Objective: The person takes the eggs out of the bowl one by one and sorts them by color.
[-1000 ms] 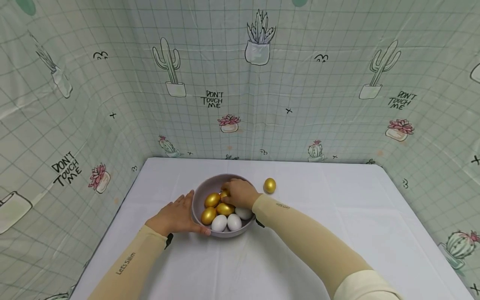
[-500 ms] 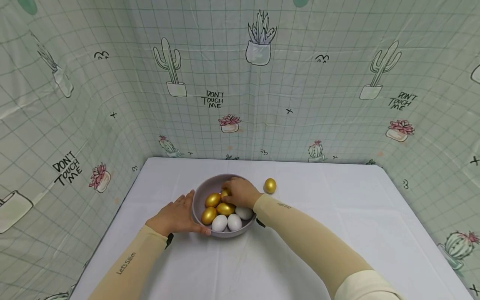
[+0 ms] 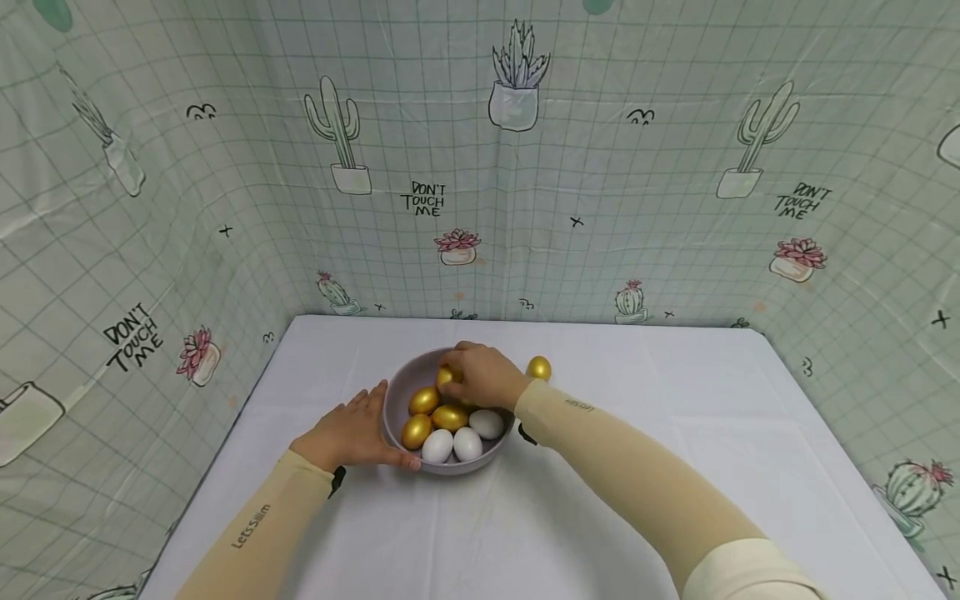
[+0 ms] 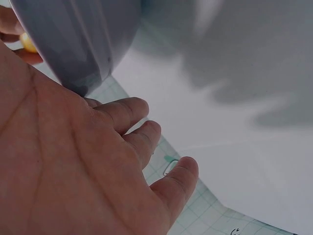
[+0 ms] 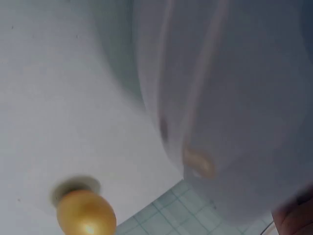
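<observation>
A mauve-grey bowl (image 3: 400, 392) holds several golden eggs (image 3: 416, 432) and three white eggs (image 3: 437, 447). My right hand (image 3: 483, 377) reaches in over its right side and pinches a golden egg (image 3: 448, 375) near the back. Against the bowl's left side rests my left hand (image 3: 360, 433), fingers extended and thumb along the front rim; the left wrist view shows its palm (image 4: 73, 156) beside the bowl wall (image 4: 83, 44). In the right wrist view the bowl's outside (image 5: 210, 107) covers most of the work, with only a bit of the hand (image 5: 296, 218) at the edge.
One more golden egg (image 3: 539, 367) lies on the white tablecloth (image 3: 637, 400), right of the bowl and close to my right wrist. Cloth walls (image 3: 480, 158) printed with cacti and a grid rise behind the table and on both sides.
My right hand has moved slightly up and to the right, with the pinched golden egg rising in it. More of the rightmost white egg shows. The left hand and bowl stay put.
</observation>
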`<state>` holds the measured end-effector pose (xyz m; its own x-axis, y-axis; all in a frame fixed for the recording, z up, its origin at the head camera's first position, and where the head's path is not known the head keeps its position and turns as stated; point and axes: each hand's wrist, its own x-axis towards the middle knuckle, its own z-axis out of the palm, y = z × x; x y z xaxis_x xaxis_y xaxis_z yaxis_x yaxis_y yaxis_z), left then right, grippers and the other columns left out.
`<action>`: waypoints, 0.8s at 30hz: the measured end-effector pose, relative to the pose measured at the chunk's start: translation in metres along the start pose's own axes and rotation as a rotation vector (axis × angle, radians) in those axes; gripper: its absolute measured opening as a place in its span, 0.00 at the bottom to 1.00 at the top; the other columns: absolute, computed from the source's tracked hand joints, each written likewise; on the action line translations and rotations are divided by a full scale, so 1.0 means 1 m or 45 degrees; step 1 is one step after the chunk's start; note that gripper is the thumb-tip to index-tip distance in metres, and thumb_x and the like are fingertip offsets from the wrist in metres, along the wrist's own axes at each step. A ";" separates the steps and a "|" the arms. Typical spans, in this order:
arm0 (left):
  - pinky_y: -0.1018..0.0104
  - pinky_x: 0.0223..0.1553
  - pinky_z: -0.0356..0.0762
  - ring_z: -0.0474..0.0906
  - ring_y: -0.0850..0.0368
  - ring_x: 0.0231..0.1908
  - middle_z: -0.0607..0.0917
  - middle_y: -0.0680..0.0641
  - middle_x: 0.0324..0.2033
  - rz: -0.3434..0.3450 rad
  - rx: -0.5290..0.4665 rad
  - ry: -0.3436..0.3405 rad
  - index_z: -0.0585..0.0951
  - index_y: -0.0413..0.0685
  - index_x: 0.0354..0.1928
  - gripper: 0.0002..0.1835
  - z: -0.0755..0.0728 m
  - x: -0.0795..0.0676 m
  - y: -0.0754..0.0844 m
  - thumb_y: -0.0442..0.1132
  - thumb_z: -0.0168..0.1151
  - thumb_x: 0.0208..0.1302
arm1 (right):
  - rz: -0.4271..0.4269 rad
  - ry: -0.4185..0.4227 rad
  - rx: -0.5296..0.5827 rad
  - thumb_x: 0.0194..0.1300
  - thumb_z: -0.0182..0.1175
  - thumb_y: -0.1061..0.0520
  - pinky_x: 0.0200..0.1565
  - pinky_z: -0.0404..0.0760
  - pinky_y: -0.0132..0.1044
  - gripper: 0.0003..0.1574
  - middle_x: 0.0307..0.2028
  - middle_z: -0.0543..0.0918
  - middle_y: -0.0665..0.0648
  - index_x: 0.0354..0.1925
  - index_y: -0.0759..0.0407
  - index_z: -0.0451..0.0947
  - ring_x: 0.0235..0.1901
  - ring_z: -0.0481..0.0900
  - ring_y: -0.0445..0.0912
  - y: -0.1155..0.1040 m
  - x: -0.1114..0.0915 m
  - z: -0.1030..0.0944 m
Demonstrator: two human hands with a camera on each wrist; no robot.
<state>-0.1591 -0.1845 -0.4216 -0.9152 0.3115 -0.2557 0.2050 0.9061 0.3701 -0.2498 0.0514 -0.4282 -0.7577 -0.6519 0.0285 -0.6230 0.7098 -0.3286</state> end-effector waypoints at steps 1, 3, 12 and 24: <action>0.32 0.64 0.57 0.54 0.29 0.71 0.56 0.29 0.73 0.002 -0.001 0.000 0.49 0.26 0.74 0.77 -0.001 0.000 0.000 0.76 0.73 0.36 | -0.009 0.008 -0.002 0.68 0.64 0.47 0.54 0.77 0.43 0.26 0.55 0.79 0.57 0.61 0.54 0.79 0.49 0.80 0.49 0.000 0.000 -0.002; 0.33 0.65 0.56 0.53 0.29 0.71 0.56 0.29 0.73 -0.003 -0.005 -0.005 0.49 0.26 0.74 0.77 -0.001 0.000 0.001 0.76 0.73 0.37 | -0.036 0.032 -0.012 0.68 0.65 0.48 0.53 0.78 0.42 0.26 0.55 0.79 0.56 0.61 0.53 0.79 0.49 0.80 0.48 0.002 -0.002 -0.007; 0.35 0.67 0.54 0.51 0.32 0.72 0.55 0.31 0.74 -0.015 -0.022 -0.012 0.48 0.28 0.76 0.80 0.002 0.002 -0.004 0.79 0.71 0.33 | -0.125 0.082 -0.011 0.67 0.65 0.49 0.54 0.78 0.42 0.24 0.55 0.79 0.56 0.59 0.54 0.80 0.50 0.80 0.48 0.007 -0.016 -0.032; 0.33 0.65 0.56 0.53 0.29 0.71 0.57 0.29 0.72 -0.010 -0.029 -0.009 0.50 0.26 0.74 0.77 -0.004 -0.004 0.005 0.73 0.75 0.36 | -0.116 0.189 -0.029 0.65 0.67 0.47 0.49 0.79 0.40 0.25 0.51 0.80 0.51 0.57 0.56 0.81 0.44 0.80 0.45 0.041 -0.044 -0.056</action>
<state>-0.1554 -0.1823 -0.4150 -0.9143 0.3067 -0.2645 0.1901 0.9017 0.3882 -0.2525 0.1243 -0.3905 -0.7172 -0.6684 0.1970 -0.6934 0.6566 -0.2967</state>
